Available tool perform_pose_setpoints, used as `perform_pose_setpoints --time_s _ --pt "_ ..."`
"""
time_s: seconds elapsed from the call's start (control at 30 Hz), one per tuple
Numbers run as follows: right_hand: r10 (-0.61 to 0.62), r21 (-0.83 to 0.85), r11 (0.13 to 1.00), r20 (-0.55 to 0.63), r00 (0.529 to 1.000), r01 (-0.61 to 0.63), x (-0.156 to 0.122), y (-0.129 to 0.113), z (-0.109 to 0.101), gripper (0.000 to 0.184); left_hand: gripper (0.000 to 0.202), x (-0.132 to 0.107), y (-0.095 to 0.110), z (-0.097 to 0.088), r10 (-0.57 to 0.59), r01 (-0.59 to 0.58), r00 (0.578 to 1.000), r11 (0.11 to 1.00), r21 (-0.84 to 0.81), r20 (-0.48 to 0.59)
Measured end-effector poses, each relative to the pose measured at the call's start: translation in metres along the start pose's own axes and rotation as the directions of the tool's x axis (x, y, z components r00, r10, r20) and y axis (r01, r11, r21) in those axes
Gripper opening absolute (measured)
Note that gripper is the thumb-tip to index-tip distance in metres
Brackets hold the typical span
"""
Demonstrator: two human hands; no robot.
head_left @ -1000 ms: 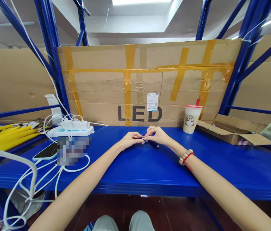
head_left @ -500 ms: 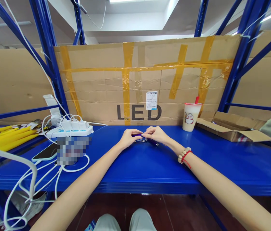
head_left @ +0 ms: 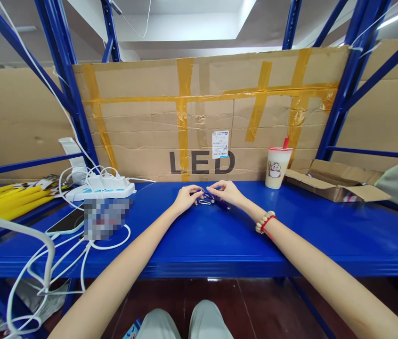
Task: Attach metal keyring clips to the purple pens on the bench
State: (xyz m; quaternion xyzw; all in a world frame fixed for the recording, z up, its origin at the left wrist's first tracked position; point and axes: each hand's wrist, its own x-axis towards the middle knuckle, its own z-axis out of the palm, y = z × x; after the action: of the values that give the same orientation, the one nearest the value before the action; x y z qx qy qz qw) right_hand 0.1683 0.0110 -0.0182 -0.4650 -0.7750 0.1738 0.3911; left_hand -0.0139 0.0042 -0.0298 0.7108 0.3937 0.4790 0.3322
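Observation:
Near the middle of the blue shelf, both hands meet over a small, slim, dark purple item (head_left: pixel 223 205) with a silver carabiner-like clip (head_left: pixel 205 202). My left hand (head_left: pixel 186 198) is closed, fingertips pinching the item's left part just above the clip. Thumb and fingers of my right hand (head_left: pixel 228 192) pinch at its middle, a short gap from the left fingertips. The item's dark end sticks out below my right hand and rests on or just over the shelf. Fingers hide much of it, so its exact kind is unclear.
A white power strip (head_left: pixel 123 190) with plugs and cables, a phone (head_left: pixel 65 222) and yellow rods (head_left: pixel 18 203) are to the left. A drink cup (head_left: pixel 277 169) and open cardboard box (head_left: pixel 340 186) stand right. Taped cardboard (head_left: pixel 142 132) backs the blue shelf (head_left: pixel 199 245).
My fingertips have drawn slightly apart, and more of the purple item and clip shows between them. The view has shifted a little.

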Motion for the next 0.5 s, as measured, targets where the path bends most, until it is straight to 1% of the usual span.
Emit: perform_pose_setpoints --time_s 0.07,0.17,0.2,0.27,0.37,0.43,0.5 --pt "-0.061 -0.127 0.990 -0.019 0.998 0.058 -0.001 0.001 -0.002 0.030 0.017 0.001 -0.001 -0.001 -0.038 0.035 0.998 0.998 -0.058 -0.057" --pt "-0.159 -0.303 0.938 0.051 0.986 0.167 -0.004 -0.001 -0.002 0.019 0.019 0.003 0.000 -0.003 -0.110 0.080 0.983 0.978 -0.194 -0.147" --pt "-0.180 -0.338 0.920 0.084 0.980 0.198 -0.005 -0.002 -0.002 0.017 0.019 0.003 0.001 -0.003 -0.132 0.087 0.978 0.963 -0.256 -0.162" --pt "-0.199 -0.372 0.898 0.130 0.971 0.234 -0.007 -0.005 -0.001 0.017 0.018 0.004 0.004 -0.004 -0.175 0.104 0.972 0.916 -0.387 -0.154" --pt "-0.195 -0.386 0.892 0.140 0.971 0.235 -0.008 -0.008 -0.002 0.015 0.017 0.005 0.008 -0.006 -0.250 0.147 0.961 0.822 -0.551 -0.117" --pt "-0.183 -0.403 0.892 0.097 0.978 0.206 -0.007 -0.008 -0.004 0.016 0.016 0.006 0.010 -0.008 -0.295 0.165 0.947 0.780 -0.604 -0.123" --pt "-0.168 -0.428 0.889 0.022 0.986 0.161 -0.006 -0.006 -0.006 0.020 0.017 0.006 0.010 -0.010 -0.315 0.161 0.937 0.773 -0.614 -0.151"
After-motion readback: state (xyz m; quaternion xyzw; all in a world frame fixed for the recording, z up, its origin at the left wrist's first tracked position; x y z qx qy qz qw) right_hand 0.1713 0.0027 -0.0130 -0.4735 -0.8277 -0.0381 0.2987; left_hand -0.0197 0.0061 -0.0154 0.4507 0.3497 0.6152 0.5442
